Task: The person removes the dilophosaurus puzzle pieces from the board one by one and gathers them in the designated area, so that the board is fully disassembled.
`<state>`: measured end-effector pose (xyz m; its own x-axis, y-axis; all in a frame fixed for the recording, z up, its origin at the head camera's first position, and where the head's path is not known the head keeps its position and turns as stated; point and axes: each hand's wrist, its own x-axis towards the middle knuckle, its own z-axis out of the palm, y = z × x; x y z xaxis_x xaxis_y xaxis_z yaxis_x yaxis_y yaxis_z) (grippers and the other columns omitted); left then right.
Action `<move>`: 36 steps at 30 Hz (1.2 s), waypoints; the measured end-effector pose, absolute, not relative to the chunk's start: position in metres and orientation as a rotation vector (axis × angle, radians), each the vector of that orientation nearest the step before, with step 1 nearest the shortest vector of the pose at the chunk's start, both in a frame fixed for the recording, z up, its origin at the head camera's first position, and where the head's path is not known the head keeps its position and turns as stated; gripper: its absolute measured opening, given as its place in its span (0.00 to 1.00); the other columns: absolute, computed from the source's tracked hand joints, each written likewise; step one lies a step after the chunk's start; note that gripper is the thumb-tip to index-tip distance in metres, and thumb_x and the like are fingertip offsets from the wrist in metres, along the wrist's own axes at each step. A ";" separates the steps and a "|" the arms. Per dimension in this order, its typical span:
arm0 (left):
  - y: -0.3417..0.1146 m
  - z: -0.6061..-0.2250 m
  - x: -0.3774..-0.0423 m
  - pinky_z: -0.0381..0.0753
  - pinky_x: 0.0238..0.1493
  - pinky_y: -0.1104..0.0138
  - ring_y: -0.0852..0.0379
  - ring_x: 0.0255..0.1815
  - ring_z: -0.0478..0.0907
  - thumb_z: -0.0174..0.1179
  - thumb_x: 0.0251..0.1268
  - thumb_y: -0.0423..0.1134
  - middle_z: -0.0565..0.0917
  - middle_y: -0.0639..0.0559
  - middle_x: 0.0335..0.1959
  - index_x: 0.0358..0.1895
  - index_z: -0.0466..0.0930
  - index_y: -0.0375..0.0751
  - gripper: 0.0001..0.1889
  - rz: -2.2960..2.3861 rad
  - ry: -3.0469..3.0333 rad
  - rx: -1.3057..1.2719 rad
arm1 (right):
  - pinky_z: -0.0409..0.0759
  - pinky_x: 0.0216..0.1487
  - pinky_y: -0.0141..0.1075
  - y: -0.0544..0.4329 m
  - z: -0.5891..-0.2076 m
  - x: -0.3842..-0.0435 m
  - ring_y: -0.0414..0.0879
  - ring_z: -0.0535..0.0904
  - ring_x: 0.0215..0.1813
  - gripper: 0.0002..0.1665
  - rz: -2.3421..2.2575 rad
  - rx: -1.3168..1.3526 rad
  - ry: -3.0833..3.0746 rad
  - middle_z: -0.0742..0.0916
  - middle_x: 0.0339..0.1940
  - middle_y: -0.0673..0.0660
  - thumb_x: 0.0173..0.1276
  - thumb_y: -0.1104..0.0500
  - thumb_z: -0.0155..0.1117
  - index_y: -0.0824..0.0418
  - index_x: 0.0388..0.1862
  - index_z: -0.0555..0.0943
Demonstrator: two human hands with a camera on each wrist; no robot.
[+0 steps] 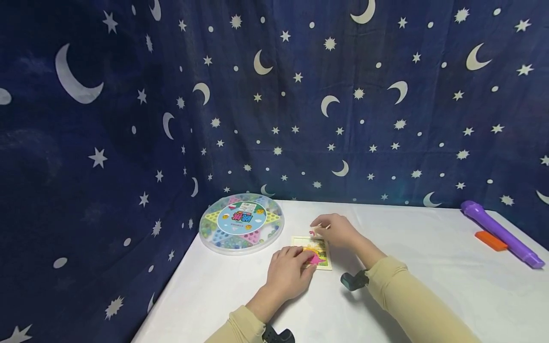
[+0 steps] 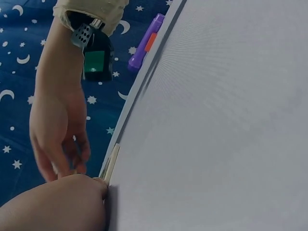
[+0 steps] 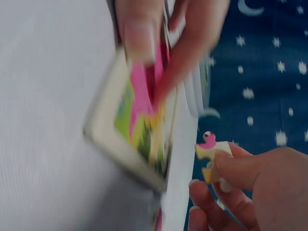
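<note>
A small jigsaw puzzle board with a pale frame lies on the white table, its picture showing pink, yellow and green. My left hand holds it at the near left, with thumb and a finger on the pink part of the picture. Above the far edge of the board, my right hand pinches a jigsaw puzzle piece between thumb and fingers. That piece is cream with a pink patch and an eye. In the left wrist view, the left hand hides most of the board.
A round, clear-lidded board game box stands at the back left of the white table. Towards the right edge lie a purple stick-shaped toy and an orange block. A dark blue star-and-moon curtain hangs behind.
</note>
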<state>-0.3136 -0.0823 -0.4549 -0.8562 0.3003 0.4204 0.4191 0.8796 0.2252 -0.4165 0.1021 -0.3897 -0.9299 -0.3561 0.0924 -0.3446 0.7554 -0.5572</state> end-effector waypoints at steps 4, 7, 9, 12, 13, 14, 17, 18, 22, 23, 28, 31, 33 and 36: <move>-0.083 -0.455 -0.312 0.72 0.61 0.51 0.49 0.63 0.75 0.59 0.73 0.55 0.82 0.49 0.60 0.59 0.85 0.56 0.17 -0.446 -2.640 -0.546 | 0.82 0.49 0.50 0.125 -0.391 -0.423 0.54 0.85 0.47 0.13 -0.937 -0.543 2.944 0.88 0.51 0.61 0.73 0.61 0.62 0.58 0.52 0.88; -0.084 -0.455 -0.312 0.72 0.61 0.51 0.49 0.62 0.75 0.60 0.72 0.54 0.83 0.49 0.59 0.58 0.85 0.56 0.17 -0.452 -2.630 -0.553 | 0.80 0.54 0.56 0.141 -0.393 -0.425 0.59 0.83 0.54 0.15 -0.908 -0.508 2.962 0.87 0.54 0.64 0.72 0.63 0.60 0.61 0.54 0.87; -0.084 -0.454 -0.312 0.72 0.61 0.51 0.49 0.62 0.75 0.60 0.72 0.54 0.83 0.49 0.59 0.58 0.86 0.55 0.17 -0.459 -2.626 -0.554 | 0.79 0.55 0.57 0.150 -0.395 -0.426 0.62 0.81 0.55 0.16 -0.907 -0.452 2.962 0.86 0.53 0.65 0.71 0.64 0.61 0.62 0.54 0.87; -0.084 -0.454 -0.312 0.73 0.60 0.52 0.50 0.62 0.76 0.60 0.72 0.54 0.83 0.50 0.57 0.57 0.86 0.56 0.17 -0.476 -2.617 -0.551 | 0.81 0.51 0.55 0.161 -0.398 -0.426 0.60 0.82 0.51 0.15 -0.927 -0.344 2.951 0.86 0.51 0.66 0.70 0.63 0.62 0.64 0.53 0.86; -0.084 -0.455 -0.312 0.73 0.60 0.53 0.50 0.61 0.76 0.61 0.71 0.54 0.83 0.50 0.56 0.57 0.86 0.56 0.17 -0.481 -2.609 -0.550 | 0.82 0.49 0.53 0.165 -0.400 -0.426 0.58 0.82 0.49 0.15 -0.943 -0.300 2.942 0.86 0.50 0.66 0.70 0.63 0.63 0.65 0.53 0.85; -0.084 -0.455 -0.313 0.73 0.59 0.53 0.51 0.60 0.76 0.61 0.71 0.54 0.83 0.50 0.55 0.56 0.87 0.56 0.16 -0.486 -2.602 -0.549 | 0.83 0.47 0.51 0.168 -0.401 -0.427 0.56 0.83 0.46 0.15 -0.961 -0.263 2.934 0.86 0.49 0.66 0.70 0.63 0.63 0.66 0.53 0.85; -0.084 -0.456 -0.313 0.74 0.57 0.55 0.52 0.56 0.77 0.63 0.69 0.54 0.83 0.51 0.52 0.54 0.88 0.55 0.16 -0.495 -2.568 -0.553 | 0.83 0.42 0.47 0.177 -0.405 -0.428 0.52 0.84 0.41 0.17 -1.015 -0.156 2.913 0.86 0.46 0.65 0.69 0.62 0.63 0.68 0.54 0.83; -0.084 -0.456 -0.313 0.74 0.56 0.55 0.52 0.55 0.78 0.64 0.69 0.53 0.83 0.51 0.51 0.54 0.88 0.55 0.15 -0.498 -2.558 -0.555 | 0.83 0.41 0.46 0.180 -0.406 -0.427 0.51 0.84 0.39 0.17 -1.029 -0.133 2.904 0.86 0.45 0.64 0.68 0.62 0.63 0.69 0.54 0.82; -0.084 -0.455 -0.312 0.74 0.54 0.56 0.53 0.54 0.78 0.65 0.68 0.53 0.84 0.52 0.49 0.52 0.88 0.55 0.14 -0.504 -2.542 -0.558 | 0.80 0.39 0.46 0.189 -0.407 -0.426 0.51 0.83 0.37 0.18 -1.044 -0.099 2.898 0.86 0.40 0.62 0.67 0.62 0.64 0.71 0.53 0.81; -0.084 -0.455 -0.312 0.75 0.54 0.56 0.53 0.54 0.78 0.65 0.68 0.53 0.84 0.52 0.49 0.52 0.88 0.55 0.14 -0.505 -2.544 -0.556 | 0.80 0.38 0.45 0.190 -0.407 -0.425 0.51 0.82 0.37 0.18 -1.040 -0.102 2.902 0.86 0.39 0.61 0.66 0.62 0.64 0.71 0.52 0.81; -0.085 -0.455 -0.312 0.75 0.54 0.57 0.53 0.53 0.78 0.65 0.68 0.52 0.84 0.52 0.49 0.52 0.89 0.56 0.14 -0.499 -2.542 -0.554 | 0.81 0.37 0.45 0.192 -0.408 -0.423 0.52 0.81 0.37 0.16 -1.012 -0.127 2.922 0.86 0.41 0.63 0.68 0.62 0.66 0.70 0.51 0.82; -0.085 -0.457 -0.313 0.75 0.54 0.57 0.53 0.53 0.79 0.65 0.68 0.53 0.84 0.52 0.48 0.52 0.89 0.56 0.14 -0.489 -2.537 -0.560 | 0.82 0.46 0.52 0.189 -0.409 -0.422 0.60 0.82 0.44 0.15 -0.934 -0.174 2.981 0.86 0.46 0.67 0.69 0.61 0.67 0.69 0.51 0.84; -0.085 -0.457 -0.313 0.75 0.54 0.57 0.53 0.53 0.79 0.65 0.68 0.53 0.84 0.53 0.48 0.52 0.89 0.56 0.14 -0.480 -2.533 -0.564 | 0.79 0.53 0.58 0.185 -0.410 -0.420 0.65 0.81 0.51 0.15 -0.896 -0.193 3.018 0.85 0.50 0.70 0.70 0.61 0.66 0.68 0.52 0.84; -0.085 -0.458 -0.314 0.75 0.54 0.57 0.53 0.53 0.79 0.64 0.68 0.53 0.84 0.53 0.48 0.52 0.88 0.56 0.14 -0.469 -2.526 -0.569 | 0.76 0.57 0.61 0.178 -0.408 -0.419 0.69 0.78 0.58 0.16 -0.893 -0.211 3.042 0.83 0.55 0.73 0.70 0.61 0.66 0.68 0.53 0.83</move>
